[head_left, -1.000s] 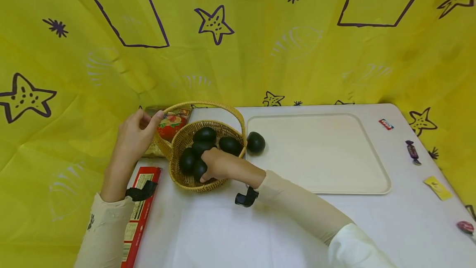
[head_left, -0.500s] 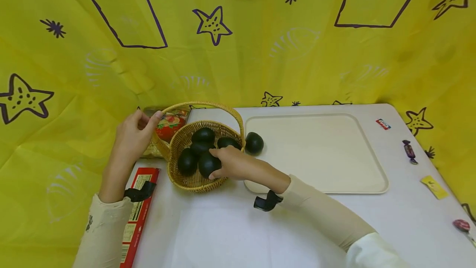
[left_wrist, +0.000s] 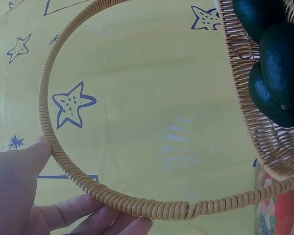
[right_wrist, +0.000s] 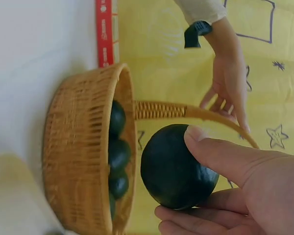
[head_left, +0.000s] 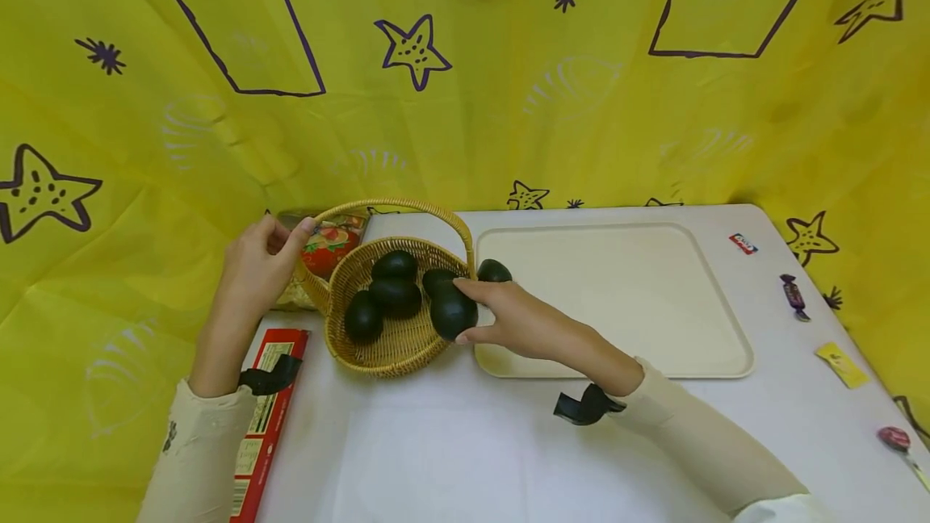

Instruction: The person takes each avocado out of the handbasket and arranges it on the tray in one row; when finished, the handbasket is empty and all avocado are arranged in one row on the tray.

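The right hand [head_left: 519,317] pinches a dark avocado [head_left: 453,311] above the basket's [head_left: 378,355] right rim, with the tray [head_left: 654,305] just rightward; the left hand [head_left: 254,273] grips the basket handle [head_left: 395,204] near the desk's left edge.

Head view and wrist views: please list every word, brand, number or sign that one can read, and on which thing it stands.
No text can be read.
Red box: printed panels, too small.
Red-and-white wrapper: lettering blurred.
Yellow wrapper: marks blurred.
Food packet behind the basket: only a picture shows.

Left hand [head_left: 257,269] pinching; right hand [head_left: 519,317] curled
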Available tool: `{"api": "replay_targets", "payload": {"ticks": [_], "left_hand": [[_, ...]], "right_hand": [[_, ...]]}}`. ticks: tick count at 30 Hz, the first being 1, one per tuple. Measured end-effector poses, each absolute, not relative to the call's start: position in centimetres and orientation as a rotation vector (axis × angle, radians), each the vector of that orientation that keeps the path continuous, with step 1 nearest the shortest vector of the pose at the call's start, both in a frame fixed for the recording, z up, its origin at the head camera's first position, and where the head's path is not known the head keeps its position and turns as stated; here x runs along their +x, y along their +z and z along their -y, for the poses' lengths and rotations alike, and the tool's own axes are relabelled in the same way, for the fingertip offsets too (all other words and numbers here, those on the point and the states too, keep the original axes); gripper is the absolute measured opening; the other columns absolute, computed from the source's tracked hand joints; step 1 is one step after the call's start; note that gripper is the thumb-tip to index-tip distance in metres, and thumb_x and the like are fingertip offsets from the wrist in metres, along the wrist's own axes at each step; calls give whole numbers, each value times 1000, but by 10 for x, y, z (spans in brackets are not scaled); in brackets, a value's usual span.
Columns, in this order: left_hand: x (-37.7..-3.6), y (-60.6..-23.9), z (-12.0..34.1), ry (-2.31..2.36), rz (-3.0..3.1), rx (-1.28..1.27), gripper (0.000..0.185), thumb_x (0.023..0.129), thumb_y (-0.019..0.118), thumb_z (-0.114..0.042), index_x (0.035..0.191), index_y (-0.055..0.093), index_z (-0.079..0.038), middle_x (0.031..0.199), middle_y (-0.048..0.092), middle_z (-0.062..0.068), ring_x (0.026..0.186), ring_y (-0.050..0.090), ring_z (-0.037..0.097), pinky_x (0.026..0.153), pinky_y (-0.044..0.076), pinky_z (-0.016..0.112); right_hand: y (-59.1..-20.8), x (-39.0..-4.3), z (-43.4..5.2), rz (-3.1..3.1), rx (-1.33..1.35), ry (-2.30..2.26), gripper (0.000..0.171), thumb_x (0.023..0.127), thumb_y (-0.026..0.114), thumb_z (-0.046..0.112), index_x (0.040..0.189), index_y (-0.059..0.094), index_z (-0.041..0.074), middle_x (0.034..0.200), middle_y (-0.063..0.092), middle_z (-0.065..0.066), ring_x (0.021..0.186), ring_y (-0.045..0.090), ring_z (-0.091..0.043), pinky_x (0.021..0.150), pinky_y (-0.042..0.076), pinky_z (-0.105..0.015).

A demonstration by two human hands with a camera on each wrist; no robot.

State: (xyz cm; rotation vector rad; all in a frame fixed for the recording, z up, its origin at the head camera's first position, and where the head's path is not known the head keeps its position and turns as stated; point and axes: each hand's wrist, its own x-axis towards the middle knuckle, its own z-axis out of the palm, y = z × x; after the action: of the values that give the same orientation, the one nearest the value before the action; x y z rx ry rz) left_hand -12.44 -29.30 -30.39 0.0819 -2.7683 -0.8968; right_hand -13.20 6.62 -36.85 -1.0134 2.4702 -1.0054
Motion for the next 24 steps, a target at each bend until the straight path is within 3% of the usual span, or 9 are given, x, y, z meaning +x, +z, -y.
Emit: {"api": "replay_targets", "payload": {"ticks": [12, 24], "left_hand": [[-125, -305, 294, -902, 2770, 87, 59, 108, 49, -59, 103, 59, -1, 109, 61, 21, 102, 57, 39, 81, 43, 47], [-125, -305, 295, -890, 2773, 77, 59, 108, 49, -59, 102, 59, -1, 108, 61, 22, 101, 57, 38, 81, 42, 46]], "right_hand": [[-382, -142, -133, -2545, -960, -1076, 82, 95, 82, 26, 162, 39, 3, 162, 46, -13, 148, 47, -32, 118, 41, -51], [-428, -180, -170, -2582, -883, -1089, 77, 96, 81, 21, 160, 42, 4, 158, 51, -17, 144, 51, -41, 116, 42, -54]]}}
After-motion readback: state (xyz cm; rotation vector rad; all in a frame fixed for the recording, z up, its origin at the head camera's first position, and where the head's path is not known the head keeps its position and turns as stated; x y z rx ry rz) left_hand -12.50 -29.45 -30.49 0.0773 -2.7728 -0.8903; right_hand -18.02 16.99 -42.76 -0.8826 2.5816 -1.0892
